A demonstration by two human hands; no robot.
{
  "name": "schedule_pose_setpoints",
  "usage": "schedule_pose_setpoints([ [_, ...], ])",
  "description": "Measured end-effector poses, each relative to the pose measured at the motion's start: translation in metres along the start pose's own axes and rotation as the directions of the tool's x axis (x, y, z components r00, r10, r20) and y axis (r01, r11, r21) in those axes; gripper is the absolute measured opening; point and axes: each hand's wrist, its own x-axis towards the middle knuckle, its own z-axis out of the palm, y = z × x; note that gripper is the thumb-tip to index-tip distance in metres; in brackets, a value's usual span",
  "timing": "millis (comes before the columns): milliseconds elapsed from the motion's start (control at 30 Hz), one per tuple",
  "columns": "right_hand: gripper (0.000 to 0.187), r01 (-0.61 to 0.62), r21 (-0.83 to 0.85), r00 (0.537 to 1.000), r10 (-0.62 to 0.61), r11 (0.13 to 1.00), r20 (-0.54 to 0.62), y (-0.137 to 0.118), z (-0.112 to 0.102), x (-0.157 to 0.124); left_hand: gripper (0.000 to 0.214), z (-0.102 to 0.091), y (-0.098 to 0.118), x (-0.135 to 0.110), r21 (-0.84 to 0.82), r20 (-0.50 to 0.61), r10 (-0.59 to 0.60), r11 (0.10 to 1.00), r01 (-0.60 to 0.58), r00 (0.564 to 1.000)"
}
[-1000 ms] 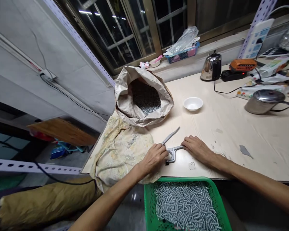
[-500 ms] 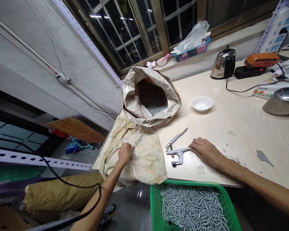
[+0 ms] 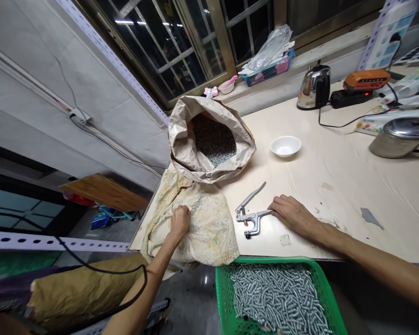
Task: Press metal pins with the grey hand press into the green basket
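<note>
I see the right hand (image 3: pixel 289 214) touch the grey pliers (image 3: pixel 253 217), lying to its left; whether it grips, I cannot tell. The left hand (image 3: pixel 180 222) is curled on the cloth (image 3: pixel 212 230), its inside hidden, beside small metal pieces (image 3: pixel 197 204). Beyond it stands an open sack (image 3: pixel 180 139).

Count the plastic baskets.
2: a green plastic basket of silver screws, at the near edge of the pale table; a blue plastic basket on the pale windowsill. Others may be hidden.

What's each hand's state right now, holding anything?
Left hand: curled over the patterned cloth; whether it holds anything cannot be told.
Right hand: partly curled at the end of the gray pliers; grip cannot be told.
</note>
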Motion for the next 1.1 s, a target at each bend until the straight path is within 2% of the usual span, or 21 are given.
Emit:
schedule_pose_setpoints([
  [100,0.018,0.000,-0.023,1.000,0.000,1.000,0.007,-0.001,-0.001,0.002,0.030,-0.007,0.013,-0.009,-0.101,-0.013,0.023,0.995,-0.024,1.000],
  [167,0.018,0.009,-0.067,1.000,-0.007,0.998,0.021,0.000,-0.001,0.003,0.033,-0.009,0.034,-0.025,-0.361,0.057,0.048,0.932,-0.024,0.997],
  [233,0.019,0.032,-0.126,0.999,-0.028,0.992,0.033,0.001,0.000,0.002,0.039,-0.007,0.063,-0.047,-0.689,0.163,0.096,0.723,0.044,0.982],
  [267,0.020,0.046,-0.153,0.999,-0.041,0.987,0.034,0.002,0.001,0.001,0.041,-0.005,0.079,-0.059,-0.793,0.190,0.118,0.604,0.082,0.975],
  [300,0.022,0.057,-0.175,0.998,-0.053,0.983,0.030,0.002,0.001,0.001,0.042,-0.003,0.094,-0.071,-0.851,0.214,0.137,0.512,0.116,0.967],
  [367,0.028,0.073,-0.202,0.997,-0.071,0.977,0.016,0.001,0.000,-0.001,0.041,0.003,0.118,-0.089,-0.892,0.232,0.142,0.425,0.152,0.962],
  [433,0.033,0.081,-0.220,0.997,-0.082,0.972,0.004,-0.001,-0.002,-0.003,0.039,0.010,0.132,-0.098,-0.885,0.236,0.122,0.436,0.162,0.964],
  [500,0.035,0.089,-0.240,0.996,-0.092,0.967,-0.001,-0.004,-0.005,-0.004,0.037,0.015,0.136,-0.100,-0.863,0.240,0.104,0.478,0.164,0.965],
  [600,0.036,0.104,-0.275,0.994,-0.107,0.956,0.004,-0.006,-0.008,-0.004,0.036,0.019,0.133,-0.098,-0.837,0.260,0.109,0.520,0.167,0.960],
  [833,0.035,0.114,-0.312,0.993,-0.108,0.943,0.036,-0.004,-0.006,-0.003,0.040,0.023,0.129,-0.091,-0.829,0.330,0.165,0.522,0.201,0.929],
  [900,0.034,0.113,-0.292,0.993,-0.104,0.950,0.046,-0.004,-0.003,-0.003,0.043,0.021,0.129,-0.087,-0.799,0.378,0.197,0.562,0.212,0.905],
  [1000,0.029,0.077,-0.241,0.996,-0.064,0.967,0.062,-0.004,-0.002,-0.003,0.049,0.016,0.129,-0.080,-0.736,0.484,0.241,0.632,0.243,0.841],
  [1100,0.016,0.037,-0.131,0.994,-0.023,0.991,0.106,-0.003,-0.010,-0.003,0.052,0.013,0.128,-0.077,-0.709,0.553,0.289,0.655,0.260,0.781],
])
